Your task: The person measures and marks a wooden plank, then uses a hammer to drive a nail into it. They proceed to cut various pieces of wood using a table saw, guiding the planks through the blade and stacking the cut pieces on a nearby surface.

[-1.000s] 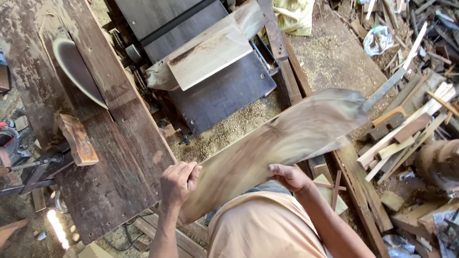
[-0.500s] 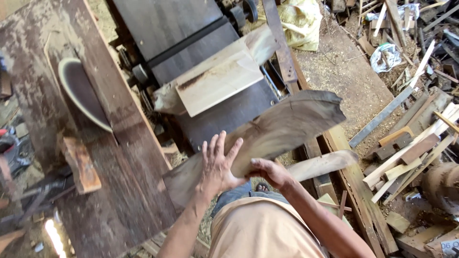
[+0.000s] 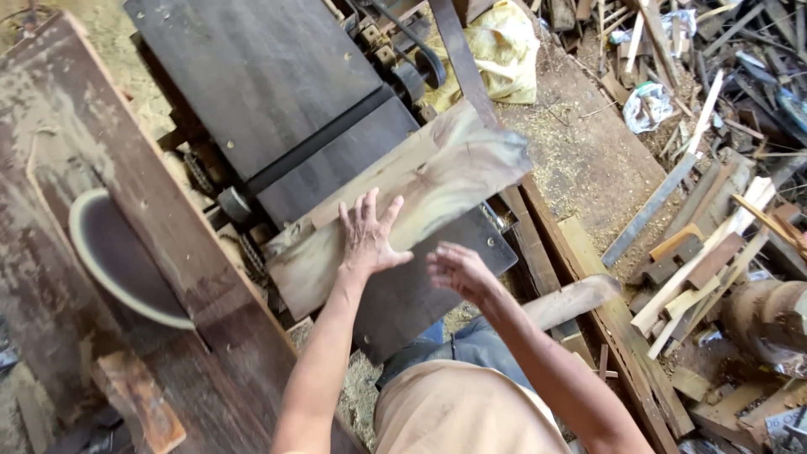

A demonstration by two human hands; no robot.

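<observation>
Plank [image 3: 403, 206] now lying on the dark worktop [image 3: 277, 92]: my left hand [image 3: 367, 235] flat on it, fingers spread; my right hand [image 3: 458, 271] released, beside it.

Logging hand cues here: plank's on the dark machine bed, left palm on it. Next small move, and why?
Probably bring the right hand down onto the plank's near edge. Only the left hand lies flat on it, fingers spread; the right hovers just off it, and the plank sits askew across the machine bed.
</observation>
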